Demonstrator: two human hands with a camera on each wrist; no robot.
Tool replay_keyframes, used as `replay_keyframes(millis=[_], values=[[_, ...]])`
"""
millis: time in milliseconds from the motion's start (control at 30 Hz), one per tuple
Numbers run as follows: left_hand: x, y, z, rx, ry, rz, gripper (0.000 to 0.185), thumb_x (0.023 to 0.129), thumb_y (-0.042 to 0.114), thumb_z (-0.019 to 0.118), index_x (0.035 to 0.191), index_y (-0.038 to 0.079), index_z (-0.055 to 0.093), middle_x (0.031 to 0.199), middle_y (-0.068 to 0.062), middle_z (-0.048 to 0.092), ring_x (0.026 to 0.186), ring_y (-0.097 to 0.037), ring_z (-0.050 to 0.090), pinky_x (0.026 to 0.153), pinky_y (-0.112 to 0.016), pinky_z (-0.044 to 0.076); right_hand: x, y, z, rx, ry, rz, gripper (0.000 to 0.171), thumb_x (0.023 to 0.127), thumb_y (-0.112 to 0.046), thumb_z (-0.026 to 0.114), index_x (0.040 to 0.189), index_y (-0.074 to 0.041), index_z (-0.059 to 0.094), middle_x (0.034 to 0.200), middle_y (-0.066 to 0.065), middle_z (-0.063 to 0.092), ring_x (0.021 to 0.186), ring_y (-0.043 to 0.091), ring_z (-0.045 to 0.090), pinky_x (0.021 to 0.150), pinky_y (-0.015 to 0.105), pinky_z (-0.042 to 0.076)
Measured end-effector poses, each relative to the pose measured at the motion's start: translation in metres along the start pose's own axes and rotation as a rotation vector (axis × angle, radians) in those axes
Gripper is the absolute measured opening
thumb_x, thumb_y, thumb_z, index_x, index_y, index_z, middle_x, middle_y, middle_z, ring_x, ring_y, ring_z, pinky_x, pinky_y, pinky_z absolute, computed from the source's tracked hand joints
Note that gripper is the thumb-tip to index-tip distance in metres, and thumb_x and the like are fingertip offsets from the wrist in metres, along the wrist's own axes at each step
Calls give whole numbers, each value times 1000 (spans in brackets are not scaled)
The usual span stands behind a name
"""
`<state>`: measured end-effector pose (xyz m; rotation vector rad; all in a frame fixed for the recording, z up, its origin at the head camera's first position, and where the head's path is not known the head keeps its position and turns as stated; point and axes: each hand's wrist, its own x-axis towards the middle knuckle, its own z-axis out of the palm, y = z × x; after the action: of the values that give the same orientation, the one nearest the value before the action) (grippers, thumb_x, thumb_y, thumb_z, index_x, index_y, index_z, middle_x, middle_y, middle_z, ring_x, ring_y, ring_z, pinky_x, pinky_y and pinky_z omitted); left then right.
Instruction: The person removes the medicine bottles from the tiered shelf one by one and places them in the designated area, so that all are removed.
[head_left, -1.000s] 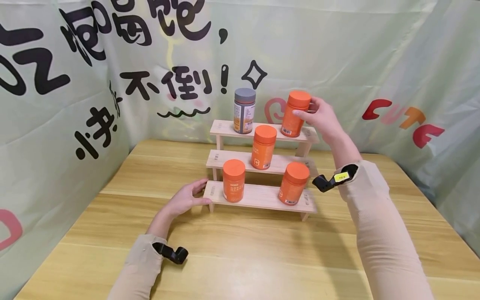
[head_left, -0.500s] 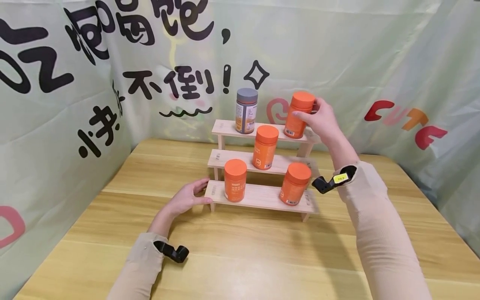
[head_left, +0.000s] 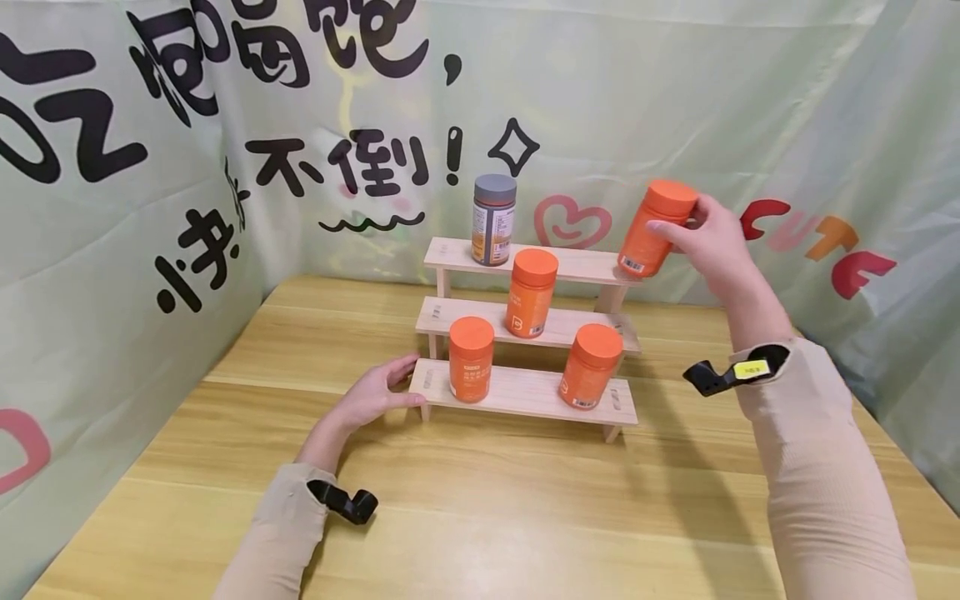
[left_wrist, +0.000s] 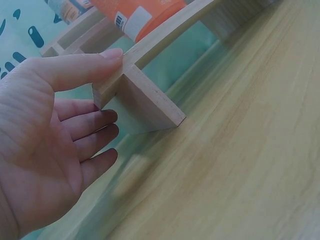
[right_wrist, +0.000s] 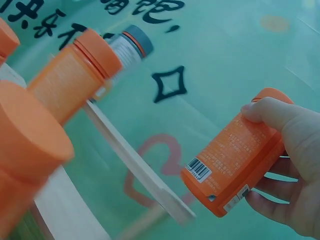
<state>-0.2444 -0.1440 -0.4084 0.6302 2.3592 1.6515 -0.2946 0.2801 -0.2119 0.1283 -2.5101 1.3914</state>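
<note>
The right hand grips an orange lidded bottle between thumb and fingers. The bottle tilts, its lid leaning right, at the right end of the top tier of a three-tier wooden display stand; the right wrist view shows a gap between its base and the tier's end. The left hand loosely holds the left end of the bottom tier, thumb at the front corner, the other fingers bent toward the rear corner and below the board.

A grey-lidded bottle stands upright on the top tier, left of its middle. A second orange bottle occupies the middle of the middle tier. On the bottom tier, a third orange bottle stands near the left end and a fourth orange bottle near the right end. The stand rests toward the rear edge of a wood-grain surface. Behind hangs a pale green printed cloth bearing black characters, a pink heart and the word "CUTE".
</note>
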Motion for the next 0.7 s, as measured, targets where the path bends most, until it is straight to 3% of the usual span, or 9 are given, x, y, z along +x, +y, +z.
replay_keyframes(millis=[133,367,700], values=[[1,1,0,-11,-1,7,79,82,11,71,141,-13,22,145,-29,25,133,-39,26,109,-47,22,-6,10,-20,-28,40,10,63,87,-34,64,138,-7,39,118,3,51,93,8,51,70,12,48],[1,2,0,-30,-5,14,79,82,10,70,140,-13,22,144,-29,25,132,-40,28,108,-47,24,-19,42,-47,-65,79,63,61,86,-39,63,134,-9,40,111,-5,52,87,1,50,64,8,45],[-1,4,1,-36,-7,15,79,82,9,70,140,-14,22,145,-30,24,131,-41,28,108,-47,24,-39,110,-41,-64,138,108,58,85,-36,66,129,-6,43,96,-16,48,83,-4,48,66,8,43]])
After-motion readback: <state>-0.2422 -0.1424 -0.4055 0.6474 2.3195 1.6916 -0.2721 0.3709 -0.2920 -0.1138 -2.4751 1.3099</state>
